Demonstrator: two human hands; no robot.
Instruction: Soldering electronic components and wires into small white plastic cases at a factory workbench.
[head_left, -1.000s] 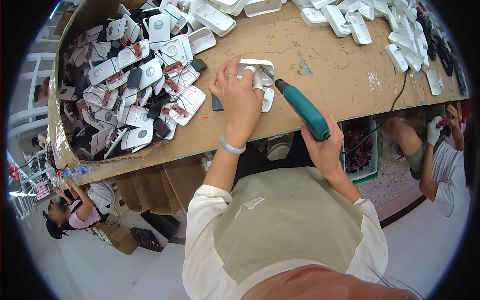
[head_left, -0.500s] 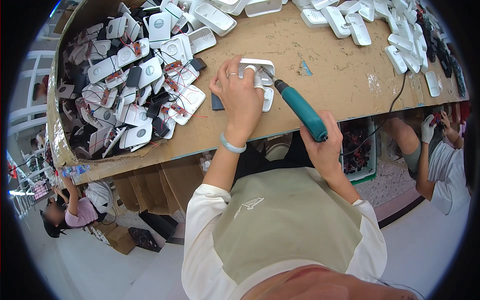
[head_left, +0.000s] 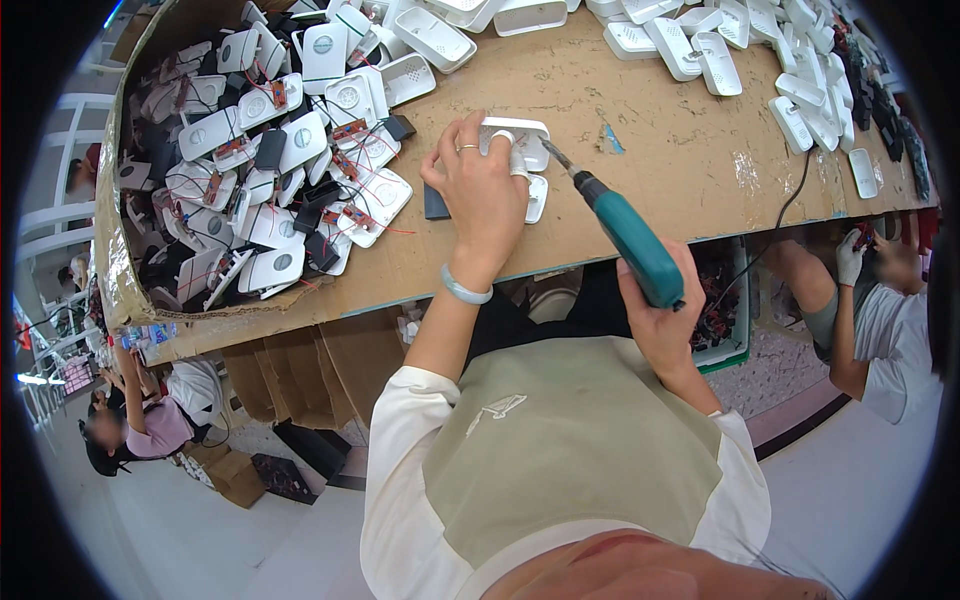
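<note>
My left hand (head_left: 478, 190), with finger covers on some fingers, is closed on a white plastic housing (head_left: 536, 157) standing on the cardboard-covered table. A second white part (head_left: 536, 200) shows below its fingers, and a dark block (head_left: 435, 204) lies beside the wrist side of the hand. In my right hand (head_left: 662, 305) is a green electric screwdriver (head_left: 637, 243), slanting up and left. Its bit ends just right of the housing's edge, seemingly apart from it. What lies under the left palm is hidden.
At the left, a large open carton (head_left: 112, 250) holds many white housings with wires and small red boards. White empty shells (head_left: 720, 62) are heaped at the far right, near black parts (head_left: 880, 90). A dark cord (head_left: 795, 195) hangs over the table edge. Co-workers sit on both sides.
The electric screwdriver and my right hand have moved right and slightly down, drawing the bit out of the housing. My left hand and the housing stay in place.
</note>
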